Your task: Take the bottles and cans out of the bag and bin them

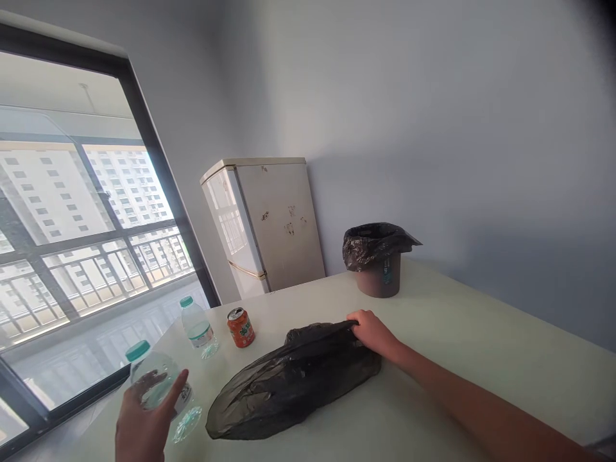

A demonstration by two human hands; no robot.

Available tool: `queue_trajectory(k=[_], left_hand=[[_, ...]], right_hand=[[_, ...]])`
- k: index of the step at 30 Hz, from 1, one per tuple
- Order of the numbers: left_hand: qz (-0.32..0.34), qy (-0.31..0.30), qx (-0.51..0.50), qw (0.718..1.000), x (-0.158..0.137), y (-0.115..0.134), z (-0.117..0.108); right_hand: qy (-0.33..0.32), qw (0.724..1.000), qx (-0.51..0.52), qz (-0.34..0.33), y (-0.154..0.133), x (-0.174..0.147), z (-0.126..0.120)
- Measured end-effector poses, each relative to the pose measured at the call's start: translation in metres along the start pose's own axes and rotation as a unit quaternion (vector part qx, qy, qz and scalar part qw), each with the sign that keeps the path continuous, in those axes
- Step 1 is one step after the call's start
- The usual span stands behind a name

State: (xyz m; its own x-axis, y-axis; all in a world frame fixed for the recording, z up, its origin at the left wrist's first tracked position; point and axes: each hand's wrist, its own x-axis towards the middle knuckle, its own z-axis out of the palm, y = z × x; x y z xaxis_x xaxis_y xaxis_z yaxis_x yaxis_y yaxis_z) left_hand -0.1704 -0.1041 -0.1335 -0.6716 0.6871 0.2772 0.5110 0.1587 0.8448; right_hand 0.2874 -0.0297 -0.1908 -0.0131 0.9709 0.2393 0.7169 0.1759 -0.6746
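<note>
My left hand [147, 410] is curled around a clear plastic bottle [166, 366] with a green cap, thumb at its right side and fingers at its left. The bottle leans left in view, its ribbed base close to the tabletop. My right hand [370, 332] pinches the edge of a black plastic bag [289, 382], which lies stretched across the table with its closed end toward the left. What the bag contains, if anything, I cannot tell. Behind the held bottle stand a second green-capped bottle [195, 321] and an orange drink can [240, 327].
A brown bin [379, 277] lined with a black bag stands on the far part of the pale table [462, 346]. Beyond the table are a white fridge [279, 224] and a grey wall. A dark-framed glass door [149, 141] is at left.
</note>
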Motion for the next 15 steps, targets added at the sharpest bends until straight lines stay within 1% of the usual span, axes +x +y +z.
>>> queue_trajectory(k=[2, 4, 8, 11, 15], left_hand=[[-0.024, -0.042, -0.018, 0.999, 0.000, -0.003, 0.007], [-0.033, -0.052, -0.036, 0.997, -0.004, -0.005, 0.012], [0.005, -0.006, 0.003, 1.000, -0.010, -0.012, 0.021], [0.008, -0.007, 0.036, 0.999, -0.002, -0.031, 0.029], [0.009, -0.060, 0.066, 0.996, 0.020, -0.062, 0.039]], right_hand=[[-0.004, 1.000, 0.000, 0.000, 0.001, 0.000, 0.001], [-0.008, 1.000, 0.002, -0.002, 0.001, 0.000, 0.002], [-0.015, 1.000, 0.009, -0.006, -0.001, -0.001, 0.003], [-0.022, 1.000, 0.014, -0.008, -0.002, -0.002, 0.003], [-0.028, 0.999, 0.017, -0.008, -0.004, -0.003, 0.002]])
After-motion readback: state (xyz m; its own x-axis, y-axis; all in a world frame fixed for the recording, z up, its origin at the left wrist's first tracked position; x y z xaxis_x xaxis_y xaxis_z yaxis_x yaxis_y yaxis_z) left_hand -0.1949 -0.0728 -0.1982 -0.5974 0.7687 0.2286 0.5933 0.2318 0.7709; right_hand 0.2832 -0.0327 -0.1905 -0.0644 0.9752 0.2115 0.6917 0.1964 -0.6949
